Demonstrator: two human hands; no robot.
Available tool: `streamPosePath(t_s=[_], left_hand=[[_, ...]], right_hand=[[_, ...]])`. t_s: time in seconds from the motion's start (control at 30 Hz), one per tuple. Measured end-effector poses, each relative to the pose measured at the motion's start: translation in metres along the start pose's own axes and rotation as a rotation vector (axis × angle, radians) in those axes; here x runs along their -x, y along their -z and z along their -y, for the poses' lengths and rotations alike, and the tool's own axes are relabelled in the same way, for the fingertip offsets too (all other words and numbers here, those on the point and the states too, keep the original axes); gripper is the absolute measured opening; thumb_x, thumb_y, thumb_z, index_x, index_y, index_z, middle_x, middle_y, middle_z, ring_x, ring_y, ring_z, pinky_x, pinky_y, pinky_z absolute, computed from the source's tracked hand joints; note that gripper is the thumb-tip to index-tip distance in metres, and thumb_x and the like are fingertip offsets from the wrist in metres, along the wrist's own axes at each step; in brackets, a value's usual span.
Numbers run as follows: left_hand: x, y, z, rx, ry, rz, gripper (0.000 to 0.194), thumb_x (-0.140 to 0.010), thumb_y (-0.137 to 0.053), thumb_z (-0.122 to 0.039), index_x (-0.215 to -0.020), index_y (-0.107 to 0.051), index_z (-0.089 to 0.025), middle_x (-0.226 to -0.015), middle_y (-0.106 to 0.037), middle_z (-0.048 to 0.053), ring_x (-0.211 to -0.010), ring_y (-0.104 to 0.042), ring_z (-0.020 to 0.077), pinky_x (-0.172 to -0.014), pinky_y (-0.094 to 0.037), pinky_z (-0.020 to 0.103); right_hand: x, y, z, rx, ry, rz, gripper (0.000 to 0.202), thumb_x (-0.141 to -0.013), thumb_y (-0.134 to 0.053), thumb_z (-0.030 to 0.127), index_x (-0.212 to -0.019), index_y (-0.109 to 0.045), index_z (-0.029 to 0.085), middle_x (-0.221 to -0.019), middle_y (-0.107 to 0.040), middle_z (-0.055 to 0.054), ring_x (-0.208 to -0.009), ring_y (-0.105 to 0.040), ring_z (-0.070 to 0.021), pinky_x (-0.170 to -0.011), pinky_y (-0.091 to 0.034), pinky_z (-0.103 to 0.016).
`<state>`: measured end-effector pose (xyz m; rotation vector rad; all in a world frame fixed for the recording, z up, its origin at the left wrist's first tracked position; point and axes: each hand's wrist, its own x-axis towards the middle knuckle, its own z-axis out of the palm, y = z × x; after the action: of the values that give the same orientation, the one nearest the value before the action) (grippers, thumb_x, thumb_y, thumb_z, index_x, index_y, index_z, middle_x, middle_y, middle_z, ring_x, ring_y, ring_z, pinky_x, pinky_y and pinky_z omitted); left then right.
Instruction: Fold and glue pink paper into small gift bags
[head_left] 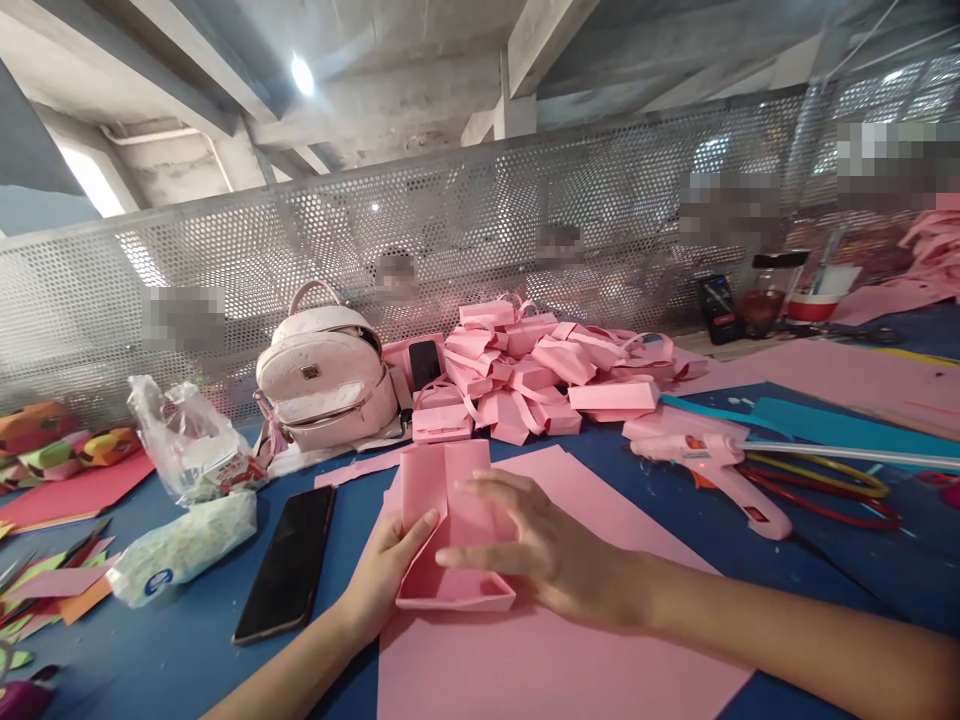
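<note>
A small pink paper box with an upright back panel stands over pink paper sheets in front of me. My left hand grips its left side, the thumb lying over the edge. At the box's right side is my right hand, fingers spread and apart across the opening and the back panel. Whether the right fingertips touch the paper I cannot tell. Behind the box lies a heap of folded pink paper boxes, some with strap-like handles.
A pink glue gun with a cable lies at right, beside coloured cords. To the left are a black phone, a tissue pack, a plastic bag and a white backpack. A perforated metal screen stands behind.
</note>
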<state>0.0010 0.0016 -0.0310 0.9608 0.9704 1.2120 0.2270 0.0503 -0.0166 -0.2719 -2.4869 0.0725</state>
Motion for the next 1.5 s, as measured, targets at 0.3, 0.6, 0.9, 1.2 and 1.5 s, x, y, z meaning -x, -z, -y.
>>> streamPosePath(t_s=[0.3, 0.6, 0.9, 1.2, 1.5], left_hand=[[0.001, 0.002, 0.003, 0.003, 0.011, -0.083, 0.036, -0.077, -0.082, -0.048, -0.085, -0.076, -0.013, -0.077, -0.074, 0.004, -0.064, -0.065, 0.0123, -0.061, -0.051, 0.02], [-0.002, 0.003, 0.007, -0.029, -0.043, -0.022, 0.04, -0.085, -0.074, -0.049, -0.096, -0.076, -0.011, -0.085, -0.076, 0.009, -0.075, -0.069, 0.0176, -0.068, -0.053, 0.024], [-0.001, 0.003, 0.003, -0.191, -0.051, 0.092, 0.041, -0.086, -0.07, -0.052, -0.093, -0.074, -0.011, -0.078, -0.071, 0.006, -0.068, -0.064, 0.0163, -0.063, -0.05, 0.024], [0.016, -0.023, -0.011, -0.29, -0.152, -0.063, 0.05, -0.08, -0.068, -0.064, -0.091, -0.071, -0.014, -0.082, -0.068, 0.004, -0.079, -0.061, 0.0197, -0.071, -0.049, 0.028], [0.029, -0.03, -0.013, -0.058, -0.183, -0.036, 0.042, -0.088, -0.065, -0.047, -0.12, -0.066, -0.02, -0.12, -0.068, 0.009, -0.114, -0.06, 0.0274, -0.095, -0.051, 0.038]], right_hand=[[-0.007, 0.011, -0.006, 0.128, 0.065, -0.084, 0.016, -0.098, -0.053, 0.015, -0.097, -0.067, 0.023, -0.137, -0.053, -0.009, -0.134, -0.039, -0.0253, -0.109, -0.039, -0.042], [0.001, 0.001, -0.017, 0.09, -0.046, -0.163, 0.02, -0.095, -0.055, 0.009, -0.094, -0.066, 0.024, -0.122, -0.056, -0.008, -0.12, -0.049, -0.0256, -0.099, -0.045, -0.043], [-0.005, 0.011, -0.002, -0.122, -0.159, -0.116, 0.033, -0.093, -0.046, 0.004, -0.107, -0.065, 0.026, -0.129, -0.051, -0.009, -0.121, -0.046, -0.0234, -0.1, -0.045, -0.04], [-0.025, 0.029, 0.035, -0.03, 0.036, -0.084, 0.018, -0.105, -0.046, 0.026, -0.111, -0.062, 0.022, -0.084, -0.063, -0.003, -0.076, -0.051, -0.0187, -0.076, -0.038, -0.034], [-0.041, 0.024, 0.051, -0.066, -0.221, 0.032, 0.028, -0.09, -0.069, 0.047, -0.084, -0.058, 0.023, -0.082, -0.066, -0.002, -0.079, -0.055, -0.0219, -0.074, -0.041, -0.035]])
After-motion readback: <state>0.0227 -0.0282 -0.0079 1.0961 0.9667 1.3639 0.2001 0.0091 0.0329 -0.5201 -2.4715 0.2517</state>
